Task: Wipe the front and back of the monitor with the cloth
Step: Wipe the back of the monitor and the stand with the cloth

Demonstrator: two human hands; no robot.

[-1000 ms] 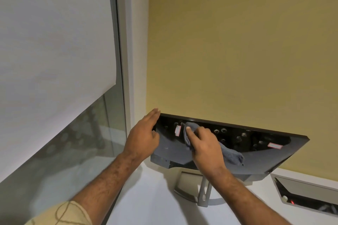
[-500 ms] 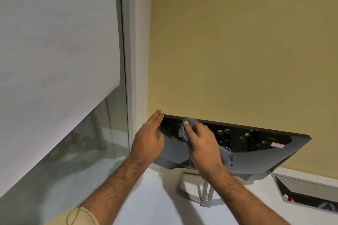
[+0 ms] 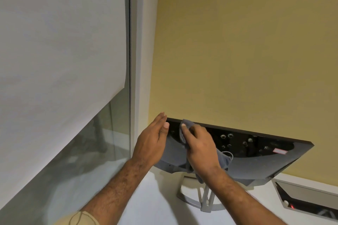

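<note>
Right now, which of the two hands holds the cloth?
The right hand grips the grey cloth against the monitor; the left hand only steadies its edge, fingers straight.

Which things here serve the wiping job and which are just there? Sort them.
Job: monitor, cloth, right hand pressing the cloth, left hand steadying the monitor's edge.
Just there: window blind, desk cable box.

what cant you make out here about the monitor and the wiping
- Head view: part of the cloth lies hidden under the right hand.
- The monitor screen side faces away; its state is unseen.
- The left hand covers the monitor's left edge; its fingers behind cannot be seen.
- The small red-edged label is too small to read.
</note>
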